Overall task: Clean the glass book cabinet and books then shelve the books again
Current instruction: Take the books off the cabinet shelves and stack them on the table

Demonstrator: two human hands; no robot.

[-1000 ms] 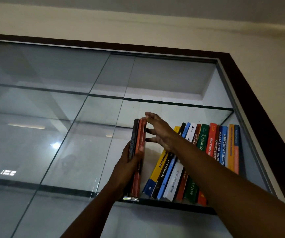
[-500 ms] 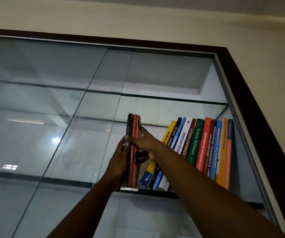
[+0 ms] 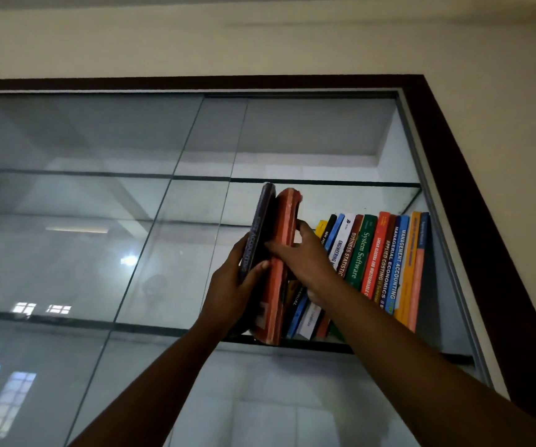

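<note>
Red book (image 3: 287, 217), scuffed spine, touching dark book (image 3: 261, 221)

Dark book (image 3: 260, 233), orange-red book (image 3: 281, 253), dark brown frame (image 3: 473, 162).

Readable spines: green book (image 3: 361, 250) says System Software, blue book (image 3: 400, 266) MANAGEMENT ACCOUNTING, brown book (image 3: 389, 262) APPLIED ECONOMICS, maroon book (image 3: 352, 243) BUSINESS STATISTICS, white book (image 3: 344, 230) ENGINEERING-something.

A cream wall (image 3: 292, 43) fills the view above me and to my right, dimly lit. Reflected windows (image 3: 2, 391) glow bluish at my lower left; a reflected bright spot of light (image 3: 129, 260) sits higher up.
</note>
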